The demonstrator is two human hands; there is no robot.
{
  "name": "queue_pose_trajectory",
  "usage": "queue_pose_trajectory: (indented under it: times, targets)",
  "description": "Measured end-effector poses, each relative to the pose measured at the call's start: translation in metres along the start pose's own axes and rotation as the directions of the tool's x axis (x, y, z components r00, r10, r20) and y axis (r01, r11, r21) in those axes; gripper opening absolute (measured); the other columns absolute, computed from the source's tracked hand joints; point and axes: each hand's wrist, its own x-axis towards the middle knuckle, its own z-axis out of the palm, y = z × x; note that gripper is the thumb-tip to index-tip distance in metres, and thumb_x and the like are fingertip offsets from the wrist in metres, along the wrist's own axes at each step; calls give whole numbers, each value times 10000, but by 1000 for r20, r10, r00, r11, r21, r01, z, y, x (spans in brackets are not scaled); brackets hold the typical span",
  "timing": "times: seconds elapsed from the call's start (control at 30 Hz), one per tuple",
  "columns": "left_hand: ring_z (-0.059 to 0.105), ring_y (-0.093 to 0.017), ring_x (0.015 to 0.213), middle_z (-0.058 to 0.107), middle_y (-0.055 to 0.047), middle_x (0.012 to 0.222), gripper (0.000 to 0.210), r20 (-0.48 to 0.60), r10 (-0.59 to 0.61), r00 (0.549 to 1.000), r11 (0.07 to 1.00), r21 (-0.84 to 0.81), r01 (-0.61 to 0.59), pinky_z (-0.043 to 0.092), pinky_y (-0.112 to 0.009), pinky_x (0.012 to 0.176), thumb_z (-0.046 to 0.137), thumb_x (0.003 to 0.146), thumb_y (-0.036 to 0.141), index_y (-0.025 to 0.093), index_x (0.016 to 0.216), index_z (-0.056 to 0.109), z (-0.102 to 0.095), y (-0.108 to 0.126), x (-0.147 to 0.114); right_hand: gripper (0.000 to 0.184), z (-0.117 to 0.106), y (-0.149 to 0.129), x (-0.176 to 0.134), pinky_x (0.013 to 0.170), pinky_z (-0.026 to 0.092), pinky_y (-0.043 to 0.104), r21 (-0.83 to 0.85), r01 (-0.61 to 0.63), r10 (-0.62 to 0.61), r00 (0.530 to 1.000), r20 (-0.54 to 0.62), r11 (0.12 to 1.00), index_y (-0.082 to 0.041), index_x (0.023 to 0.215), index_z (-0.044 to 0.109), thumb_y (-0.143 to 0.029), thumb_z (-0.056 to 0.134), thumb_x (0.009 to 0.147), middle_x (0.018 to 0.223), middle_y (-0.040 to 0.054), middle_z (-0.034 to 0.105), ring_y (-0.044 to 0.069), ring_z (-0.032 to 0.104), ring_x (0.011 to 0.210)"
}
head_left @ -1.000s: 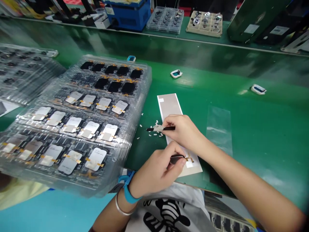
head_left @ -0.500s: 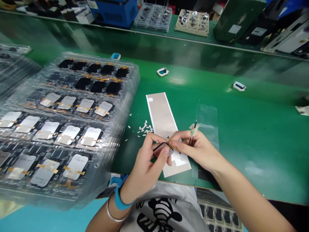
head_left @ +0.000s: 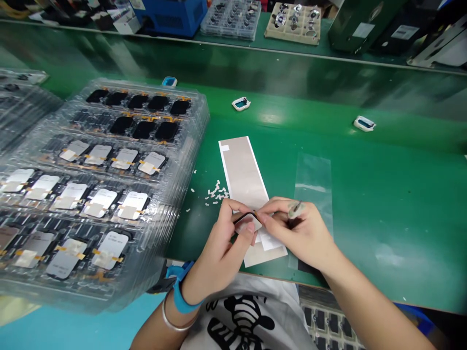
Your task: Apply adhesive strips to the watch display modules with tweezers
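My left hand is closed on a small display screen, thumb on its pale back and fingers along its dark edge. My right hand pinches the near right corner of that screen, where the orange ribbon cable is mostly covered by the fingertips. Tucked in the right hand is a thin dark tool, apparently tweezers, wrapped in pale tape. Beneath both hands lies a long beige sheet with white edges. Small white bits are scattered to its left.
Stacked clear trays of display screens fill the left side. A clear plastic bag lies right of the sheet. White-rimmed watch cases sit toward the back. Along the rear shelf stand a blue machine and a parts tray.
My right fingers have closed in on the screen's corner, covering the ribbon cable that showed before. The tool in that hand has tilted. The view has shifted slightly.
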Motion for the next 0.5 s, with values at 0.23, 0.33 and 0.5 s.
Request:
queue_pose_trajectory:
  times: [0.23, 0.33, 0.5]
  targets:
    - [397, -106, 590, 463, 54, 695, 202, 58, -68, 996, 998, 10, 68, 312, -211, 526, 466, 1041, 425, 246, 1002, 379, 0, 7, 2, 315, -4, 3, 1, 421, 233, 221, 216, -212, 173, 967, 185, 953, -181, 762, 704, -482, 718, 852, 449, -72, 391, 75, 305, 421]
    - [427, -110, 633, 473, 49, 717, 198, 60, -54, 997, 998, -12, 55, 363, -218, 587, 451, 1046, 424, 244, 1001, 384, 1, 11, 2, 328, -2, 3, 1, 444, 317, 236, 215, -194, 162, 975, 154, 957, -179, 771, 707, -496, 720, 853, 497, -39, 498, 94, 397, 446]
    - [492, -127, 724, 513, 27, 782, 227, 39, -50, 998, 998, -36, 52, 431, -251, 682, 494, 1025, 448, 237, 1020, 410, 2, 12, 2, 189, 1, 3, -2, 410, 221, 217, -3, 4, -4, 1000, -24, 1000, -168, 762, 737, -318, 696, 869, 557, -35, 536, 53, 294, 435]
